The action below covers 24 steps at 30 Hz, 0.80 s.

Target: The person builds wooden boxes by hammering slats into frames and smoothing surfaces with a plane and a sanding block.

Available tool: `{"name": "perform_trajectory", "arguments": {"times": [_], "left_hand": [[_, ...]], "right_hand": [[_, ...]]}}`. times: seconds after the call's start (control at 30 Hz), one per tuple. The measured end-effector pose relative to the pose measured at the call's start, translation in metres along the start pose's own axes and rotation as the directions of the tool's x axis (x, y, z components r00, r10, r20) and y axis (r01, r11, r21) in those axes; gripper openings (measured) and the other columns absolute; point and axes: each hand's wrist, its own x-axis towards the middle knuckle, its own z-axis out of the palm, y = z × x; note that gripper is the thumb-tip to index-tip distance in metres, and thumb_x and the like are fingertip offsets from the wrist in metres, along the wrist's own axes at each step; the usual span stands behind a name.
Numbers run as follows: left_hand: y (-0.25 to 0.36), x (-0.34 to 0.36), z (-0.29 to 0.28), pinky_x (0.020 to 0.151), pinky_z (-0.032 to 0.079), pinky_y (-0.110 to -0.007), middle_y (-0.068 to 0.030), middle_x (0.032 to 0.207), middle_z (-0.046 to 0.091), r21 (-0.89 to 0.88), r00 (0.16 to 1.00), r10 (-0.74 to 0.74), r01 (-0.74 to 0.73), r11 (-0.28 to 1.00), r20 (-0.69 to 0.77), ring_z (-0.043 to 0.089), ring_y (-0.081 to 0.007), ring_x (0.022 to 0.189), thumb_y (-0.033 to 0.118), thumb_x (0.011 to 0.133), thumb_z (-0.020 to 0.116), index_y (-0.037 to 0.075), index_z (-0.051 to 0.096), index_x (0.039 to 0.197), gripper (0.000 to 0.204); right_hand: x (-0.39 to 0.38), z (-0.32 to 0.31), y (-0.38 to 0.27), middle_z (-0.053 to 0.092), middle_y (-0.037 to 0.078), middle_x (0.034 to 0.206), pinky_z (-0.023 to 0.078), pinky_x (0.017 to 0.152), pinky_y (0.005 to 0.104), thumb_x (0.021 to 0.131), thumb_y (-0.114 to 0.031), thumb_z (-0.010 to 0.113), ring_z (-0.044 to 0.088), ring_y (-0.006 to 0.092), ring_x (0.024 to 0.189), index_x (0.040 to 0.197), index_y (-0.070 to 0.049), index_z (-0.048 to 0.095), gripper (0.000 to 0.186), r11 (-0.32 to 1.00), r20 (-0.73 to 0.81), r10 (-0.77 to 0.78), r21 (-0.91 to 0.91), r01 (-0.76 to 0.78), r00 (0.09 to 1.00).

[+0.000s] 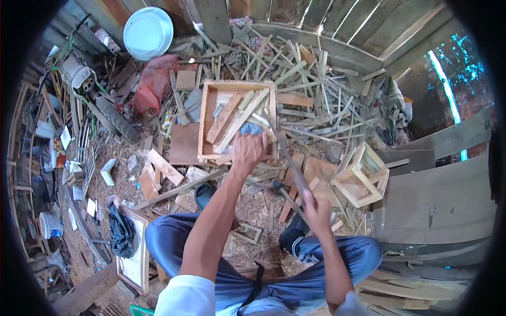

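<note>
My left hand [249,152] is closed over the near edge of a shallow wooden box [202,121]. Its fingertips point down into the box and are hidden, so what they grip does not show. Just beyond the knuckles lies a small bluish bundle [250,128]. Several wood strips [225,118] slant across the inside of the box. My right hand [317,215] is wrapped round the lower end of a long, narrow grey-brown strip [296,171]; whether it is wood or a blade is unclear. Its far end reaches the box's right side. Close to that hand, a hammer [278,186] rests between my feet.
Heaped scrap sticks [321,100] lie behind and right of the box. An open wooden frame box [361,175] stands at right, beside a large flat board [432,200]. A framed panel [133,253] leans by my left knee. A white basin [148,33] is at the back.
</note>
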Motion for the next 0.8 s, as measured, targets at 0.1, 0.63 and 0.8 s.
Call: {"name": "perform_trajectory", "arguments": {"times": [0.1, 0.63, 0.8], "left_hand": [[-0.003, 0.009, -0.010, 0.082, 0.043, -0.047, -0.0159, 0.061, 0.064, 0.029, 0.982, -0.061, 0.057, 0.998, 0.180, 0.062, -0.0324, 0.060, 0.033, 0.099, 0.038, 0.009, 0.064, 0.058, 0.054], [-0.003, 0.002, -0.002, 0.077, 0.046, -0.044, -0.0151, 0.061, 0.065, 0.064, 0.992, -0.029, 0.022, 0.998, 0.124, 0.063, -0.0313, 0.059, 0.031, 0.096, 0.042, 0.008, 0.064, 0.057, 0.051], [0.000, 0.000, -0.005, 0.079, 0.044, -0.044, -0.0139, 0.060, 0.064, 0.021, 0.981, -0.121, 0.119, 0.993, 0.152, 0.061, -0.0300, 0.057, 0.029, 0.097, 0.041, 0.009, 0.065, 0.063, 0.046]], "right_hand": [[0.046, 0.022, -0.018, 0.048, 0.008, 0.052, 0.039, 0.050, 0.0364, 0.097, -0.043, 0.049, 0.048, 0.0154, 0.050, 0.075, 0.004, 0.062, 0.054, 0.999, -0.001, -0.041, -0.014, 0.041, 0.999], [-0.013, -0.007, 0.024, 0.052, 0.021, 0.058, 0.043, 0.058, 0.0422, 0.097, -0.044, 0.050, 0.059, 0.0268, 0.058, 0.088, 0.005, 0.066, 0.052, 0.974, -0.025, -0.226, 0.016, 0.226, 0.974], [0.075, 0.032, -0.030, 0.052, 0.006, 0.053, 0.039, 0.051, 0.0346, 0.098, -0.043, 0.048, 0.051, 0.0128, 0.053, 0.071, 0.003, 0.061, 0.056, 0.997, 0.083, -0.027, -0.064, 0.033, 0.996]]}}
